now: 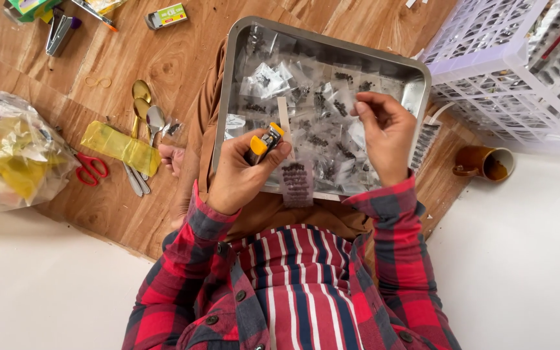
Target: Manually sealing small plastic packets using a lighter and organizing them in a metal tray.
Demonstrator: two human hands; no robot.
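The sleeves on both arms are checked red and dark grey-blue, over a shirt (293, 285) striped red, white and navy. The left hand (241, 175) grips a small stapler (266, 142) of yellow, black and silver. The tray (416, 84) is plain grey metal, its clear packets (306, 110) speckled with black bits. The scissors (91, 167) have red handles; the spoons (145, 116) are gold and silver. A yellow see-through bag (121, 148) lies on brown wood-grain boards. The basket (507, 78) is white lattice, the mug (484, 162) brown
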